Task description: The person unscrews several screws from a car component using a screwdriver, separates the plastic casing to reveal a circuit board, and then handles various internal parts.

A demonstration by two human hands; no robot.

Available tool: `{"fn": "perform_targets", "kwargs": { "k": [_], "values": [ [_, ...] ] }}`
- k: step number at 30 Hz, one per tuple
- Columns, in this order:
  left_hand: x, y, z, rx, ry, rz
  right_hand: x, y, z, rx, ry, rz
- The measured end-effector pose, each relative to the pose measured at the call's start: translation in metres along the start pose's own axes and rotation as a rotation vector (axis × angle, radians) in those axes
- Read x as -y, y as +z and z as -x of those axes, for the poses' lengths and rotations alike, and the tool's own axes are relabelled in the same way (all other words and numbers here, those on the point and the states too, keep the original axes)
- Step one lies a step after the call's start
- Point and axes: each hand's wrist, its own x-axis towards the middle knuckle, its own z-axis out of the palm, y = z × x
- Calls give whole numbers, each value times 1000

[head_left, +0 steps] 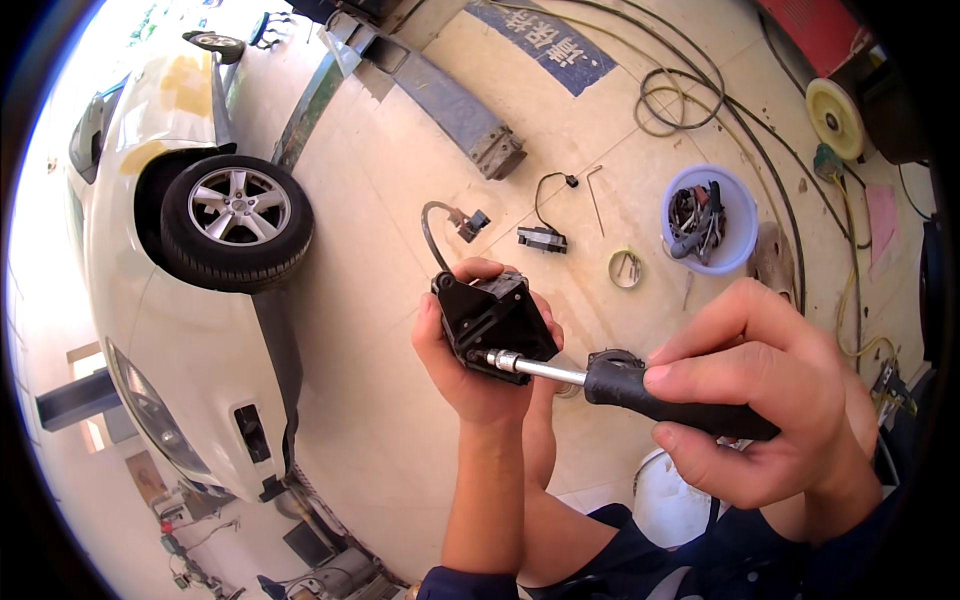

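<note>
My left hand (480,396) is wrapped round a black plastic housing (478,318), holding it up off the floor. From its top a short black cable curves up to a dark connector (473,226). My right hand (770,385) grips the black handle of a nut driver (552,372). Its bright socket end meets the lower edge of the housing; whether it sits on a fastener I cannot make out. Beyond my hands, a small black module (542,239) with a wire lies on the floor beside a thin L-shaped key (597,200).
A pale ring (613,272) holds small metal pieces, near a light-blue bowl (742,240) of tools. Hoses (690,100) loop across the floor at far right. To the left stands a white car (190,340) with its wheel (240,215); a grey lift arm (440,105) lies beyond. A white bucket (668,505) is close by.
</note>
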Motion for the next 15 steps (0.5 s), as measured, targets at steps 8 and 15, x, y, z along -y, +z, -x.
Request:
{"fn": "perform_targets", "kwargs": {
  "k": [8, 15],
  "values": [
    [-1, 8, -1, -141, 94, -134, 14, 6, 7, 18, 17, 90],
    [-3, -3, -1, -113, 330, -375, 10, -13, -1, 457, 800, -560]
  ]
}}
